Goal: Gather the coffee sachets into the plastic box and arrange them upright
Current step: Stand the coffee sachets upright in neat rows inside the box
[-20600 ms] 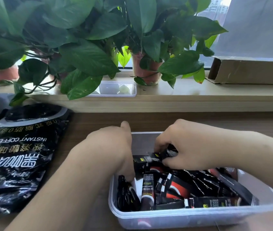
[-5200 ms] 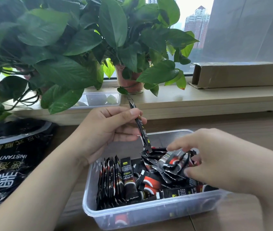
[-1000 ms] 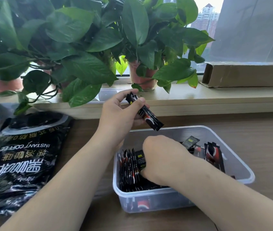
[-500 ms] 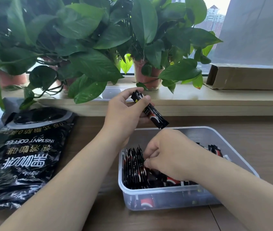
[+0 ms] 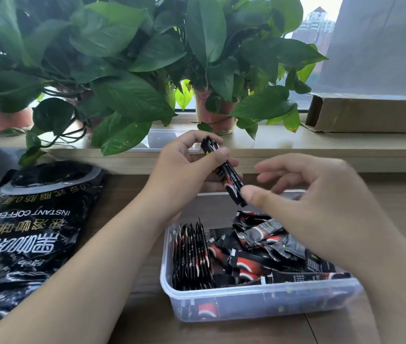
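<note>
We've got the left hand [image 5: 184,170] up above the plastic box [image 5: 259,304], thumb and fingers pinching one coffee sachet [image 5: 225,171] near its top, the stick tilted with its lower end toward the right. The right hand [image 5: 321,194] hovers beside it, fingers spread loose, holding nothing, a little blurred. Its thumb sits right at the sachet's lower end, and we can't tell whether it touches. Down in the box, an upright row of sachets [image 5: 192,256] stands packed against the left wall, and a loose heap of sachets [image 5: 266,244] lies jumbled across the rest. The box sits on the wooden counter [image 5: 395,194], with a black instant coffee bag [image 5: 30,227] flat to its left and potted plants [image 5: 132,70] on the windowsill [image 5: 333,147] behind.
</note>
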`<state>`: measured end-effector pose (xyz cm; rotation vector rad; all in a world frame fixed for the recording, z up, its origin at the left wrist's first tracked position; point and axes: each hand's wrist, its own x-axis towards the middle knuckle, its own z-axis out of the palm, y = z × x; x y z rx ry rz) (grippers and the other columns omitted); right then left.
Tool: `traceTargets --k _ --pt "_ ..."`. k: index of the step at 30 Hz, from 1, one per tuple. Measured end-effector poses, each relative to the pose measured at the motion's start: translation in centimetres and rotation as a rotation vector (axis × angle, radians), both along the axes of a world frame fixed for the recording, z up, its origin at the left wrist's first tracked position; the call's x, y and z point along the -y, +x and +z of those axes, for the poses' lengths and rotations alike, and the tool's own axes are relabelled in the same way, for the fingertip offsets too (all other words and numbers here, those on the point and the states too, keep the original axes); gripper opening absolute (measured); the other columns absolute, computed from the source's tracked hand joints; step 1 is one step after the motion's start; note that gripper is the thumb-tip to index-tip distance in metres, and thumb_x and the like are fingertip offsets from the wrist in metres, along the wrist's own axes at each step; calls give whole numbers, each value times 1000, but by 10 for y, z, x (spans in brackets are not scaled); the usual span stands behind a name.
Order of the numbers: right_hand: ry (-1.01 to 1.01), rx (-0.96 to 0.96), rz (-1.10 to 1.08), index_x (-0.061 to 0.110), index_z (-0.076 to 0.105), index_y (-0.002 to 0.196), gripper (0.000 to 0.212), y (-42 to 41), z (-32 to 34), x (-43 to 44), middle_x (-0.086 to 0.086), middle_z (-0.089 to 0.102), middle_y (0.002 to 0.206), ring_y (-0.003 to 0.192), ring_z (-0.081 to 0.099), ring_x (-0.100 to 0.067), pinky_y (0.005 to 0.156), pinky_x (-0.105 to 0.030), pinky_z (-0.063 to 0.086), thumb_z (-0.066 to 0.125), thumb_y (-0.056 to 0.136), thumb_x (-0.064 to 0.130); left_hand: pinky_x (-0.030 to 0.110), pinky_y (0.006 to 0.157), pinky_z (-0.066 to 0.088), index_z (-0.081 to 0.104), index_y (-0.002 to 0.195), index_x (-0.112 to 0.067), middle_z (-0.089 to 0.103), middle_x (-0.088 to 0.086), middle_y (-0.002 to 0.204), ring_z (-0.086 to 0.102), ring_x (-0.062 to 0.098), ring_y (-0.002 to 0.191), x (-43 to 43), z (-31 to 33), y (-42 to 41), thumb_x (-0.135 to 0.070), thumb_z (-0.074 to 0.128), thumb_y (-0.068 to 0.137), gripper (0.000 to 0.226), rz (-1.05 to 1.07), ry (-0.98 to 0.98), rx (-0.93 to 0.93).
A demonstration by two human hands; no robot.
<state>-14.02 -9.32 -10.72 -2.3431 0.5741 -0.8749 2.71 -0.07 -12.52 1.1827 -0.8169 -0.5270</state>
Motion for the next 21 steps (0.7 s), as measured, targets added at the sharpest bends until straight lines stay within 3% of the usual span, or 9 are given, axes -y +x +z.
traceTargets --k 4,7,10,13,18,19,21 --pt "-167 5 -22 32 76 87 24 20 -17 -4 19 67 78 71 61 1 73 -12 45 79 68 47 29 56 57 59 98 -13 76 21 91 74 27 70 0 0 -3 -9 65 92 9 -61 52 59" --pt "-190 38 -56 27 76 79 9 26 -24 -1 13 67 73 67 61 -4 68 -20 46 78 73 33 27 56 58 58 96 -13 76 17 88 73 19 65 1 -1 -4 -8 64 92 9 -65 72 54" --pt "-152 16 -87 27 74 74 5 25 -25 0 12 69 70 67 62 -5 66 -25 50 74 74 32 31 61 61 58 98 -10 77 18 89 75 22 69 2 0 -8 -10 62 93 6 -80 87 40" --pt "-80 1 -122 29 74 69 5 18 -20 6 17 68 61 63 62 -3 58 -22 49 74 73 31 37 69 63 62 102 -10 76 16 98 76 31 78 4 1 -9 -21 57 99 12 78 87 74" --pt "120 3 -213 33 74 66 8 1 -14 36 26 65 61 63 62 -2 56 -22 47 77 73 34 40 59 58 67 81 -16 72 8 75 67 30 66 -3 1 4 -12 63 89 10 405 96 563" --pt "136 12 -232 32 74 65 9 -1 -14 40 25 65 61 63 62 -2 56 -21 45 77 73 35 38 57 55 68 78 -17 70 7 72 64 30 62 -6 3 6 -11 65 87 11 375 145 658" --pt "168 30 -265 31 75 66 9 -3 -17 47 22 67 59 65 64 -3 57 -23 47 77 73 35 25 54 50 73 77 -17 70 -1 68 62 15 56 -11 11 9 -8 71 85 13 200 297 841"
